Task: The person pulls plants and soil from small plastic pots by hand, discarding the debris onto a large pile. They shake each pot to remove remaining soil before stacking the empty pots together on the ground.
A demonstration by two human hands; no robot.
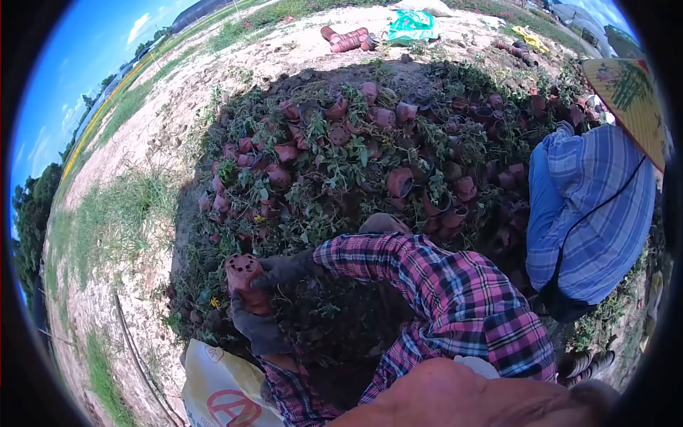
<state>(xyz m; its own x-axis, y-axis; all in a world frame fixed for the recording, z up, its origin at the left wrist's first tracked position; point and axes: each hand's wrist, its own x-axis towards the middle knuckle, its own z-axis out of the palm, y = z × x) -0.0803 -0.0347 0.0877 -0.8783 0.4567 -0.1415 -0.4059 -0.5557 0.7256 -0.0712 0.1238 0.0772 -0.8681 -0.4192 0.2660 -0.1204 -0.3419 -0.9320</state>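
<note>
A reddish-brown plastic plant pot is tipped so that its base, dotted with drainage holes, faces up and away from me. My left hand, in a dark grey glove, is closed around the pot's lower end. Pressed to its upper side is my right hand, gloved too, with fingers bent against the wall. What is inside the pot cannot be seen. Around both hands lie wilted green plants and dark soil. Close to my left forearm is a white printed sack.
A large heap of wilted plants and reddish pots spreads ahead. A person in a blue striped shirt bends at the right, under a straw hat. Stacked pots and a green-white bag lie beyond. A thin stick lies left.
</note>
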